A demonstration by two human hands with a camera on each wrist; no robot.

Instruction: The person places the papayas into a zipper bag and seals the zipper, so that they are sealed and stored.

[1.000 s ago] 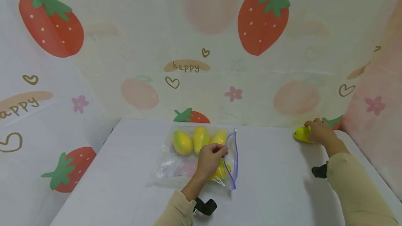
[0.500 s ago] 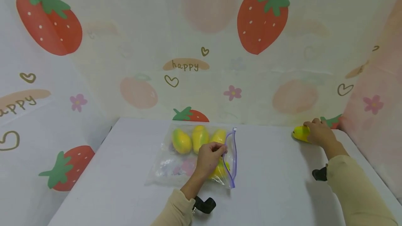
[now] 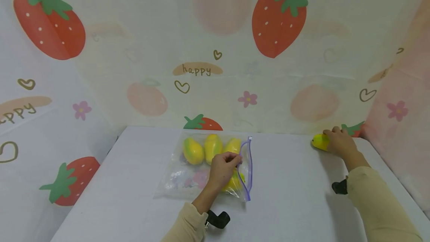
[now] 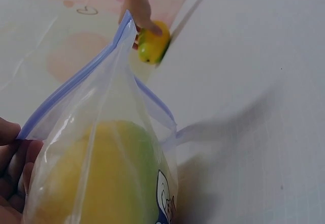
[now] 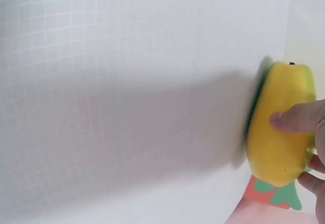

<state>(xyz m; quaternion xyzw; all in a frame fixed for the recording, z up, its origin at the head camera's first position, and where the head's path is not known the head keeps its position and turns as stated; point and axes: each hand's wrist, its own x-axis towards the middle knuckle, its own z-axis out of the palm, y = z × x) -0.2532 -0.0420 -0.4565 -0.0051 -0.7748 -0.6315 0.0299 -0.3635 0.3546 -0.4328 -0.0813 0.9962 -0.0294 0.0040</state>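
Pale cloth printed with strawberries, hearts and flowers forms a backdrop (image 3: 208,96) behind the bag (image 3: 173,188), which lies on a white tabletop (image 3: 285,182) with its mouth facing right. The left grip (image 3: 221,170) pinches one purple lip at that mouth between thumb and fingers, folding it back from the other lip (image 3: 251,171), probably to keep the thin plastic from falling together. Well apart to the right of the bag, about level with its far side, the right grip (image 3: 343,143) is closed round a mango (image 3: 320,142); the right wrist view shows the thumb along one flank and fingers on the other, a hold that likely suits a smooth, rounded thing. Whether that mango rests on the tabletop or hangs just above it, I cannot tell. Inside the bag, four bagged mangoes (image 3: 193,151) can be made out: three in a row along the far side and one near the mouth on the near side, partly behind the left grip, which may hide more. That one, bulging just within the lips, looks the likeliest thing to crowd the mouth. Nearer than the bag are a left sleeve (image 3: 186,223) and a black mount (image 3: 219,220) at the wrist; right of the bag come a right sleeve (image 3: 379,204) and a second mount (image 3: 340,186), below the mango.
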